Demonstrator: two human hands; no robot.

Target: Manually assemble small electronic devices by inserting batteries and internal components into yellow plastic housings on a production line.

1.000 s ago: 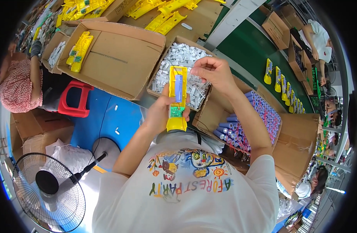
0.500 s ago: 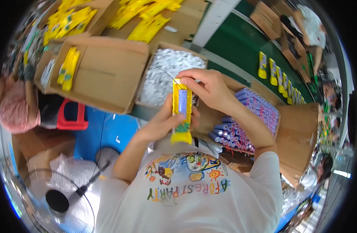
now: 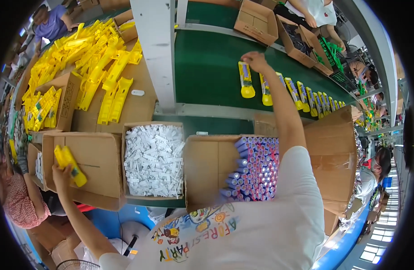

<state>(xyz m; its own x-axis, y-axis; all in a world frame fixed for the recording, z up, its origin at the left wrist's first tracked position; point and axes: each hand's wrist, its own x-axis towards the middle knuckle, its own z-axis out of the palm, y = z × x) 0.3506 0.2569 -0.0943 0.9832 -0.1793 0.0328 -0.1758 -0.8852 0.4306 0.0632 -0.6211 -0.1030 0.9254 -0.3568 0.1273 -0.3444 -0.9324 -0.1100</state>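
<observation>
- Right hand [image 3: 257,61]: arm extended over the green surface [image 3: 204,67], fingertips at the far end of a yellow unit [image 3: 247,91]. Grip: cannot tell whether clamped on the unit or only touching it.
- Unit: lies on the green surface, far end under the fingers; violet cell in its upper part, wider yellow end toward the person.
- Row of units [image 3: 294,93]: same surface, running off to the right of the first.
- Left hand [image 3: 63,177]: at the left side of an open carton [image 3: 101,182], against yellow shells [image 3: 76,172] lying side by side. Grip: cannot tell whether closed on a shell.
- White parts [image 3: 153,159]: fill the box just right of that carton.
- Violet cells [image 3: 260,164]: stacked in the next box, at its right side.
- Heap of yellow shells [image 3: 92,54]: upper left, on a brown surface [image 3: 143,92].
</observation>
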